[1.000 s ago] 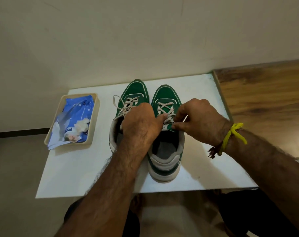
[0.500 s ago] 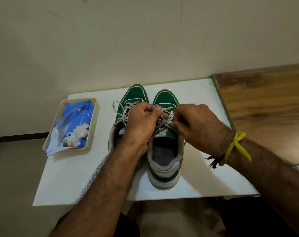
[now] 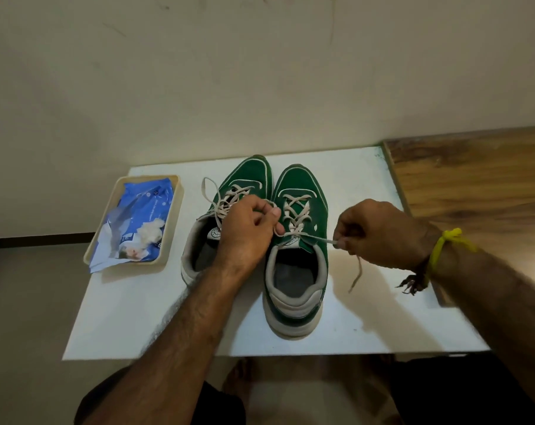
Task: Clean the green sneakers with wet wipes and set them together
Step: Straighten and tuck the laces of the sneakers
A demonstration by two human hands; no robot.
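Two green sneakers stand side by side, sides touching, toes toward the far wall, near the middle of the white table [image 3: 131,314]. The left hand [image 3: 248,231] reaches in from the near edge over the left sneaker [image 3: 244,176], forearm angled up and to the right, back of the hand facing up; its fingers are curled, with thumb and forefinger pinching a lace [image 3: 290,234] at the left side of the right sneaker [image 3: 300,191]. The right hand [image 3: 379,234] enters from the near right, knuckles up, held just right of the right sneaker; its fingers are curled inward and pinch the other lace end [image 3: 321,239], which runs taut from the top eyelets, its loose tail hanging down toward the table. A yellow thread band [image 3: 441,246] circles the right wrist. At the far left of the table, a beige tray [image 3: 171,237] holds a blue wet wipes pack [image 3: 143,216].
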